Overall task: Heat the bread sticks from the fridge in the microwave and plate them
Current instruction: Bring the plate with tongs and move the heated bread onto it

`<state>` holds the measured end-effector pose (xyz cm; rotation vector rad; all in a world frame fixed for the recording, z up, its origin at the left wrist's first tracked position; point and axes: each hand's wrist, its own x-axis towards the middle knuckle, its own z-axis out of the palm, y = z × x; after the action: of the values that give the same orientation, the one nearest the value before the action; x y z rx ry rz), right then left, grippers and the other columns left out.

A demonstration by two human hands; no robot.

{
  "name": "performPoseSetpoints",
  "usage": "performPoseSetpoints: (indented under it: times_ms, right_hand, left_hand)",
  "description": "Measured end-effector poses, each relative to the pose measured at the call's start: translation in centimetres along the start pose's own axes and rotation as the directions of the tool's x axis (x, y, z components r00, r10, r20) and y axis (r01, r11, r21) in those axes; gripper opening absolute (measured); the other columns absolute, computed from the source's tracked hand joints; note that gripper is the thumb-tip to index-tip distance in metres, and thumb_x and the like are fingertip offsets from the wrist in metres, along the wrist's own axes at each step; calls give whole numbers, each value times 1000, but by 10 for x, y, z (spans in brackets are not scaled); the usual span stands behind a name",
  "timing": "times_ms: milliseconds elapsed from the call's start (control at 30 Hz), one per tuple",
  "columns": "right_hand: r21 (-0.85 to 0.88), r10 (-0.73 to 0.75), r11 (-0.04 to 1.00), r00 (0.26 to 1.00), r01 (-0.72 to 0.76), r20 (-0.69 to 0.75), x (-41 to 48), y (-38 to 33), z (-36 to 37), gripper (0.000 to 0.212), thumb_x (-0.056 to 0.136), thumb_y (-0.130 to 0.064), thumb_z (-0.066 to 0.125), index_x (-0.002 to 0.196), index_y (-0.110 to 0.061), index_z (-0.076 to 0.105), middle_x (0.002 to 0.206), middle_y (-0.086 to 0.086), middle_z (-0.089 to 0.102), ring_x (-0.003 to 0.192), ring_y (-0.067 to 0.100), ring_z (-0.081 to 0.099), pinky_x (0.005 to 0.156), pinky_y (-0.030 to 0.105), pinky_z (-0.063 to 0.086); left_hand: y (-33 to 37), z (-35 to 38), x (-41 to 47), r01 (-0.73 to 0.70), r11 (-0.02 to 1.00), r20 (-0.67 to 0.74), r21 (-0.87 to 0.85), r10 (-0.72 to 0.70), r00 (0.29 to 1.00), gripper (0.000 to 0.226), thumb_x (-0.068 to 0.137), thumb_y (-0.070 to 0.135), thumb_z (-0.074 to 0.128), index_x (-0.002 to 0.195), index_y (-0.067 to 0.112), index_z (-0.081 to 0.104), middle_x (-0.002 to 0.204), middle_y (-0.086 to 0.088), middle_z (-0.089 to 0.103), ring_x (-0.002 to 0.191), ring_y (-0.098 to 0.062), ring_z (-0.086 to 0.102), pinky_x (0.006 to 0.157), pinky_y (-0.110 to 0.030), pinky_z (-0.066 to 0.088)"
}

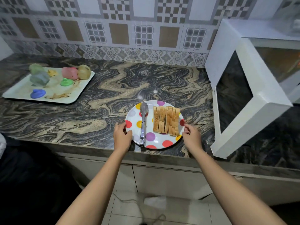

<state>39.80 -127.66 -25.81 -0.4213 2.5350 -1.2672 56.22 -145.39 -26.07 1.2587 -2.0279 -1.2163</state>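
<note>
1. Gripping item: polka-dot plate (155, 140), at the near edge of the marbled countertop (97, 98), beside the open microwave door (240, 95).
2. Left hand (121, 135): fingers pinching the plate's left rim; thumb on top.
3. Right hand (190, 135): fingertips pinching the right rim, opposite the left.
4. Contents: bread sticks (166, 121), a close row on the plate's right half; metal tongs (143, 124) loose on the left half, handle overhanging the near rim.
5. Judged step: placing or carrying the plate; whether heating is done cannot be told.
6. Handling note: keep the plate level, since the tongs would likely slide off first; remove them before any microwaving.
7. Unrelated: tray of coloured moulds (48, 85), well apart at left.
</note>
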Motion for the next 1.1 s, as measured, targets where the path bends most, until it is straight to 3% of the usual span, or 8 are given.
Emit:
performPoseSetpoints:
  times_ms: [167, 300, 467, 533, 600, 800, 967, 1100]
  right_hand:
    - [-19, -15, 1000, 987, 18, 157, -36, -1, -15, 39, 88, 0, 40, 122, -10, 58, 114, 11, 64, 100, 26, 58, 76, 28, 44]
    - [108, -328, 942, 941, 319, 86, -77, -19, -49, 36, 90, 4, 46, 122, -7, 58, 112, 9, 65, 101, 15, 59, 87, 20, 45]
    - [10, -732, 668, 659, 744, -175, -110, -62, -114, 34, 83, 8, 44, 109, -3, 62, 100, 9, 65, 94, 17, 60, 84, 22, 48]
    - [-208, -821, 553, 486, 807, -298, -109, -78, -142, 34, 78, 3, 45, 105, -5, 64, 100, 7, 66, 94, 17, 57, 83, 27, 45]
    - [-348, -818, 553, 415, 757, -399, -108, -92, -167, 31, 80, -3, 47, 105, -8, 64, 103, 4, 66, 98, 17, 55, 87, 28, 42]
    - [-571, -777, 616, 538, 542, -328, -85, -91, -201, 24, 82, -20, 54, 101, -9, 65, 102, 5, 67, 96, 23, 60, 84, 34, 47]
    - [-599, -797, 581, 533, 551, -283, -62, -67, -233, 35, 77, -32, 48, 95, -8, 67, 94, 3, 68, 89, 22, 61, 81, 26, 40]
    - [-584, -822, 561, 477, 587, -310, -48, -37, -263, 30, 78, -27, 53, 94, -6, 68, 93, 4, 68, 86, 22, 61, 81, 29, 46]
  left_hand:
    - [-5, -7, -41, 13, 1000, -19, -15, -13, 1000, 32, 80, 9, 53, 111, 4, 62, 113, -13, 56, 102, -30, 57, 89, -35, 44]
    - [23, -9, -72, -69, 998, -143, -11, 66, 987, 27, 89, 9, 54, 113, -1, 61, 114, -14, 56, 100, -26, 57, 92, -33, 42]
    - [96, 3, -92, -263, 958, -163, -117, 243, 956, 22, 91, 18, 55, 106, 5, 64, 107, -10, 64, 98, -21, 60, 90, -38, 50]
    - [133, 12, -96, -329, 925, -143, -189, 306, 941, 22, 93, 20, 52, 110, 8, 62, 107, -6, 64, 98, -18, 59, 87, -30, 49]
    - [171, 24, -99, -374, 890, -87, -260, 364, 927, 25, 95, 22, 50, 114, 10, 61, 108, -1, 63, 99, -12, 58, 82, -21, 46]
    - [267, 73, -90, -415, 803, 140, -428, 512, 847, 22, 93, 14, 52, 110, 9, 66, 99, -2, 66, 90, -14, 61, 78, -23, 49]
    - [321, 122, -83, -425, 771, 280, -474, 589, 758, 24, 93, 11, 52, 113, 6, 64, 87, -1, 62, 60, 6, 53, 54, -2, 40]
    - [331, 162, -83, -487, 747, 363, -452, 653, 665, 17, 89, 13, 59, 103, 16, 67, 102, -12, 67, 84, -8, 58, 85, -26, 49]
